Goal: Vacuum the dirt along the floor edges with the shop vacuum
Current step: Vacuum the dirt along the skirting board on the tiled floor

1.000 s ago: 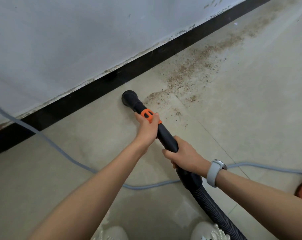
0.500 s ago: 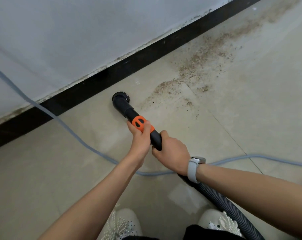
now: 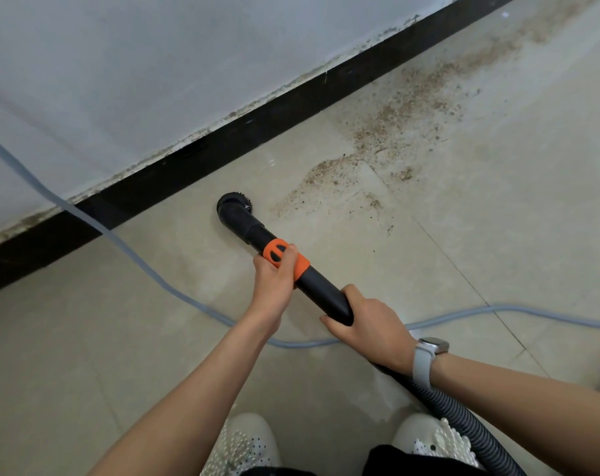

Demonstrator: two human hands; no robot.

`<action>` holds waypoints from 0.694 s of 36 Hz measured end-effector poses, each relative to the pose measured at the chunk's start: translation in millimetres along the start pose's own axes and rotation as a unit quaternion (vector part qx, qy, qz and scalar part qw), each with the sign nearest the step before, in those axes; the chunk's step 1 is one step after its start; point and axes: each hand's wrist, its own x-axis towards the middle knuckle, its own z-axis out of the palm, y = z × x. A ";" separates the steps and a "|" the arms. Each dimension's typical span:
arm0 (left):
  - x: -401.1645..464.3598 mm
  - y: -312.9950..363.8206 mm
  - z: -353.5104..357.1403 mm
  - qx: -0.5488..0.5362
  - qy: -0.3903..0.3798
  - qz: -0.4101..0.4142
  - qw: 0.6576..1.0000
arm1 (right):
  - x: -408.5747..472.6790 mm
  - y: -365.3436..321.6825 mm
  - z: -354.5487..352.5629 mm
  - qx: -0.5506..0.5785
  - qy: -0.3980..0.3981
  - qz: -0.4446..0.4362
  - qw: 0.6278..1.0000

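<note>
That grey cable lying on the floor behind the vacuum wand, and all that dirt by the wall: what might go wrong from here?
1. The grey cable runs under both arms near the shoes; a step could snag it.
2. The brush head sits left of the dirt, so patches along the black baseboard may get missed.
3. The hose trails beside the right shoe, another possible trip.

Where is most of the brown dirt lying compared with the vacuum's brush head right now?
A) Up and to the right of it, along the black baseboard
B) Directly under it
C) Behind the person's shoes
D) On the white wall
A: the dirt spreads up and right of the brush head, beside the black baseboard.
</note>
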 end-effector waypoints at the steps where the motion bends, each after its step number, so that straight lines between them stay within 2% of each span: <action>1: -0.2 -0.1 1.5 -0.001 0.002 -0.001 1.000 | -1.3 1.3 -0.7 -0.010 0.000 0.002 1.000; 9: -9.5 0.1 12.8 -0.012 -0.019 -0.001 1.000 | -4.7 13.0 -9.1 0.000 -0.023 -0.008 1.000; 16: -15.7 3.5 36.8 -0.004 -0.055 -0.008 0.998 | -12.5 31.7 -21.7 0.070 -0.031 0.018 0.997; 25: -12.3 13.3 72.4 0.072 -0.139 -0.008 0.988 | -18.7 58.2 -29.6 0.088 0.038 0.074 0.993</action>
